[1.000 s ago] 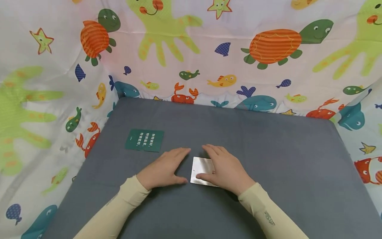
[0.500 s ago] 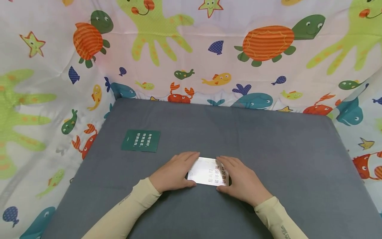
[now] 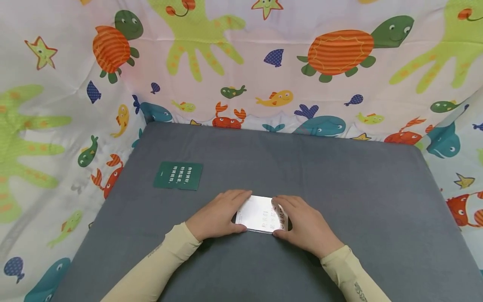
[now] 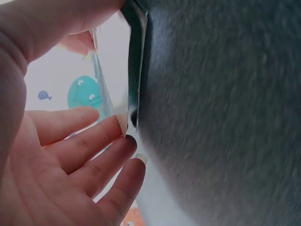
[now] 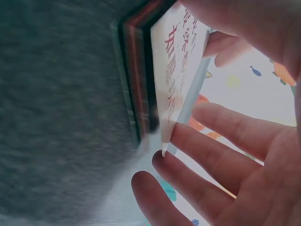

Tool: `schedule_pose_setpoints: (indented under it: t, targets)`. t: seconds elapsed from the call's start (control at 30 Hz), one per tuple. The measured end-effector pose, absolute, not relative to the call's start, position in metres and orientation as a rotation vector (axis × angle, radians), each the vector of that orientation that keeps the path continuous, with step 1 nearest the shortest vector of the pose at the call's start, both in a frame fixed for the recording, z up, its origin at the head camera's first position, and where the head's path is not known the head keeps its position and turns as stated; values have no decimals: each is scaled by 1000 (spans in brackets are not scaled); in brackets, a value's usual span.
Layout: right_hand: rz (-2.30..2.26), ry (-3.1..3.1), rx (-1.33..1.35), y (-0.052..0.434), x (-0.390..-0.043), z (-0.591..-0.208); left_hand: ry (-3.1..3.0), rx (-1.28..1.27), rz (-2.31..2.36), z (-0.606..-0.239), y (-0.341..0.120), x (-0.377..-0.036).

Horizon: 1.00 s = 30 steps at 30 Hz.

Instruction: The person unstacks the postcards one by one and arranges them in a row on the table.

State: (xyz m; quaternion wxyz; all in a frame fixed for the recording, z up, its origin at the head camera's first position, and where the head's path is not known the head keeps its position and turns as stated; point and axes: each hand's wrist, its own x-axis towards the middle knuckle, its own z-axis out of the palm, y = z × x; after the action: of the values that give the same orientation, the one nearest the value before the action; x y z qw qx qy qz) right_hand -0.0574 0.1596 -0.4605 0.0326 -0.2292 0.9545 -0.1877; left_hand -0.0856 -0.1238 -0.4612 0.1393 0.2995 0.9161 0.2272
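A glossy white card with printed characters lies face up in front of me, bright with glare. Its edge in the right wrist view shows several layers, dark green and reddish, so it seems to top a small stack of cards. At the left end my left hand holds the stack, thumb at the near edge and fingertips at the far edge. My right hand grips the other end the same way and covers its right corners. Whether the stack touches the table is unclear.
A dark green card with white characters lies flat on the grey table, beyond and left of my hands. A fabric curtain printed with sea animals stands behind the table and along both sides.
My left hand has come right to meet the stack, and my right hand has drawn back from over the white card to its right end. Since half a second ago little differs.
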Motion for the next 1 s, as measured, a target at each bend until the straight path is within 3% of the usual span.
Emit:
schedule_pose_setpoints:
  t: [0.67, 1.0]
  targets:
    - [-515, 2846, -755, 98, -136, -452, 2704, 688, 588, -447, -179, -144]
    - [-510, 2798, -757, 68, -164, -458, 2672, 577, 613, -456, -212, -170]
